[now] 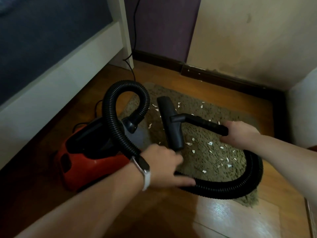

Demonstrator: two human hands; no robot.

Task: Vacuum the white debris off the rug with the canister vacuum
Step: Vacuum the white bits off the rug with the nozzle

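Observation:
A red and black canister vacuum (89, 152) sits on the wood floor at the left edge of a small shaggy beige rug (205, 134). Its black ribbed hose (113, 117) arches up from the canister and loops round the near side of the rug. My right hand (238, 133) grips the black wand (204, 123) just behind the floor nozzle (169, 124), which rests on the rug. My left hand (164, 162), blurred, lies over the hose near the nozzle's near end, fingers stretched out. White debris (210, 143) is scattered across the rug.
A white bed frame (56, 83) with a dark mattress runs along the left. A black power cord (132, 69) trails to the wall behind. Dark skirting (223, 79) and a cream wall close off the back, with a white object (303, 107) at the right.

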